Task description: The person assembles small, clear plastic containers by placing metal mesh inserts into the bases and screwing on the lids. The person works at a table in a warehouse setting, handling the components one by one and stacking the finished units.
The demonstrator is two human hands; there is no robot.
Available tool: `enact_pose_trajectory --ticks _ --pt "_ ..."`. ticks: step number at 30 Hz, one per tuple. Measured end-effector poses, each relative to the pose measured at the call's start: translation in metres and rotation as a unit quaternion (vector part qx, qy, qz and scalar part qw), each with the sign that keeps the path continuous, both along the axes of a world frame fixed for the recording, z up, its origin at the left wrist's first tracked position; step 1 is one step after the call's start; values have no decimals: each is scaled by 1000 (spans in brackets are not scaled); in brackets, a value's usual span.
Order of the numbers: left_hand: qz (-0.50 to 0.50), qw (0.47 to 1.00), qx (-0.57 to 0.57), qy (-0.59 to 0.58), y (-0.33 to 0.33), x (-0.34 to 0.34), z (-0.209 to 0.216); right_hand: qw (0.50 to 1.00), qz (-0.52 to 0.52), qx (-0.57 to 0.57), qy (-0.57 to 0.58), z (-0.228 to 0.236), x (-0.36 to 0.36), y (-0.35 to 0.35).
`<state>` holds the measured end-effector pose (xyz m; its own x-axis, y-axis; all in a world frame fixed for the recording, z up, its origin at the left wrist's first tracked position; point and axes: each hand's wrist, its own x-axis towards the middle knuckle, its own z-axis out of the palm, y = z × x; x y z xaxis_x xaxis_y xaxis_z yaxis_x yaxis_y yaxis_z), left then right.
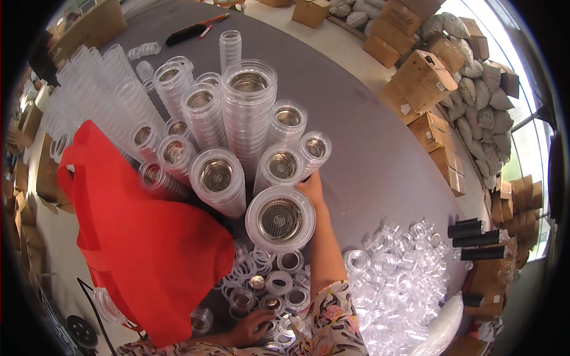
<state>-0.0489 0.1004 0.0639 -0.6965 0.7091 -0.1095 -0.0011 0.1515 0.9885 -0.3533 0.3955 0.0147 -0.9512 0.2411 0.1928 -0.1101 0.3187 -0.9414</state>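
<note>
My right hand (pixel 312 188) reaches in among standing stacks of clear round plastic cases. It is wrapped against the side of the nearest stack (pixel 280 221), below a smaller stack (pixel 314 147); its fingertips are hidden. Patterned metallic discs show in the tops of these stacks. Closer to me, my left hand (pixel 252 328) is low over loose clear rings and cases (pixel 285 283), fingers slightly apart and nothing visible in them. A small shiny disc (pixel 256 282) lies among the loose pieces. More filled stacks (pixel 217 176) stand just left of my right hand.
A red cloth bag (pixel 139 237) covers the table's left side. Many clear stacks (pixel 89 95) lean behind it. At the right is a heap of clear plastic pieces (pixel 398 279) beside black cylinders (pixel 481 240). A brush (pixel 193 31) lies far back; cardboard boxes (pixel 424 80) and sacks stand beyond the table.
</note>
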Motion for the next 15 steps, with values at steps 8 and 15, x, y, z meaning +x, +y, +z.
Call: enact_pose_trajectory --ticks 8,15 --pt "21 1000 -15 -4 -32 0 39 995 -97 -10 20 47 81 8" --pt "123 923 -234 278 -152 37 44 995 -96 2 -17 148 276 -32"
